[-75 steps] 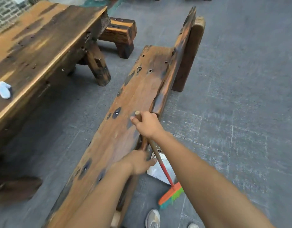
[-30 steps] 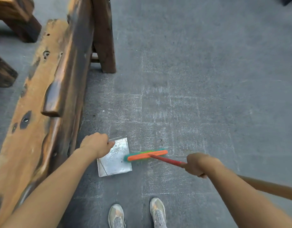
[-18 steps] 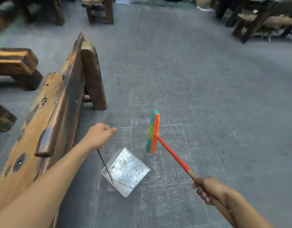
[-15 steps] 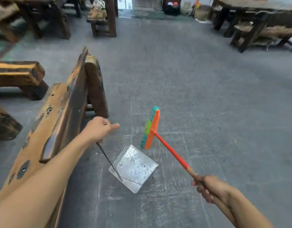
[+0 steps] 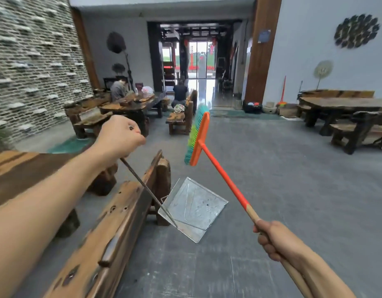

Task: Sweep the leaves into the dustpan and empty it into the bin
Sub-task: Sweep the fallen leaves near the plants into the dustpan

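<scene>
readable text: none | blue notice (image 5: pixel 264 35) on wooden pillar (image 5: pixel 261 67): lettering too small to make out | red hangings (image 5: pixel 212 50) in the far doorway (image 5: pixel 198 67): possibly characters, too blurred to read

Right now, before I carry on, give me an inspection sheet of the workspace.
Surface: grey stone floor, no leaves seen.
Job's things: metal dustpan tilted, no leaves seen in it; broom raised, head up; bin not identified.
Clutter: nothing seen.
Hands: left hand grips the dustpan handle; right hand grips the broom handle.
Cables: nothing seen.
Surroundings: wooden bench at left; seated people at a far table.
</scene>
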{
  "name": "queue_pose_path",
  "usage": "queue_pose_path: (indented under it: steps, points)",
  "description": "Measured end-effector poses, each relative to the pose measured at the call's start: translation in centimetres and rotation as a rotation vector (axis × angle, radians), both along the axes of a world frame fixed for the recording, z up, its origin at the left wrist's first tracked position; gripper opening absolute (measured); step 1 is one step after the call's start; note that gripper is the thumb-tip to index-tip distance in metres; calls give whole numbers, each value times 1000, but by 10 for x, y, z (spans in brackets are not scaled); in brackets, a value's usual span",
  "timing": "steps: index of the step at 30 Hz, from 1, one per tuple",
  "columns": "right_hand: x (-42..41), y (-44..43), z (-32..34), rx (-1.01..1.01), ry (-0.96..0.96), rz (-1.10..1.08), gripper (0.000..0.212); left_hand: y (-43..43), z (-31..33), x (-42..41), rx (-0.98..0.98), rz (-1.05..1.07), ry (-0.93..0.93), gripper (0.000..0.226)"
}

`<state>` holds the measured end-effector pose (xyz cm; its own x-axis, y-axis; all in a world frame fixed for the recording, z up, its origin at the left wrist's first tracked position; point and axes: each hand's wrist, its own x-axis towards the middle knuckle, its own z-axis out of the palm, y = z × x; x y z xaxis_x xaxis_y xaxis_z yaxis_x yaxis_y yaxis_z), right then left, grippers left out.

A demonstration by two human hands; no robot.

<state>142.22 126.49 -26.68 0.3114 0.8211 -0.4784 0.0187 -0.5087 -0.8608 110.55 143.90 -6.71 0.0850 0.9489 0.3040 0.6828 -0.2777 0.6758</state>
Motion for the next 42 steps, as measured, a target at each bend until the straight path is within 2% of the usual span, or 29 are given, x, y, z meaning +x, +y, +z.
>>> queue_pose_path:
  steps: [2, 3, 7, 11, 15, 23, 24, 26, 27, 32, 33, 35, 36, 38, 39, 41, 42]
  points:
    - [-7, 3, 21, 55, 15, 8, 26, -1, 31, -11, 60, 35, -5, 28]
    - [-22, 8, 49, 101, -4, 68, 25, -25, 67, -36, 134, 100, -4, 23]
    - [-57, 17, 93, 209, 8, 165, 22, -56, 137, -78, 216, 201, -9, 8]
    - [-98, 24, 123, 289, 36, 231, 23, -86, 181, -114, 290, 302, 12, 11]
    - [-179, 23, 151, 344, 73, 381, 25, -154, 220, -191, 362, 474, 63, 13]
    - [-279, 6, 182, 389, 124, 511, 24, -239, 250, -300, 409, 690, 151, 15]
    - [-331, -6, 183, 371, 129, 592, 25, -284, 252, -341, 425, 754, 184, 13]
    - [-350, -15, 185, 375, 145, 645, 27, -295, 252, -356, 407, 778, 214, 10]
    - [-397, -31, 183, 368, 141, 713, 27, -337, 252, -389, 408, 823, 234, 9]
    - [-473, -72, 176, 366, 180, 793, 24, -393, 252, -443, 376, 902, 303, 13]
    - [-521, -92, 176, 364, 191, 864, 24, -439, 254, -474, 381, 956, 317, 13]
    - [-535, -101, 177, 365, 240, 867, 23, -446, 252, -486, 345, 962, 345, 10]
    - [-582, -121, 179, 349, 244, 939, 22, -491, 252, -515, 352, 1020, 350, 10]
    - [-594, -131, 180, 333, 277, 949, 21, -500, 250, -527, 329, 1049, 354, 12]
    - [-639, -150, 181, 320, 276, 1037, 21, -543, 252, -552, 332, 1125, 369, 13]
    - [-651, -158, 180, 318, 293, 1050, 22, -554, 252, -563, 306, 1155, 392, 13]
    - [-696, -175, 182, 311, 281, 1140, 22, -594, 254, -583, 311, 1235, 414, 13]
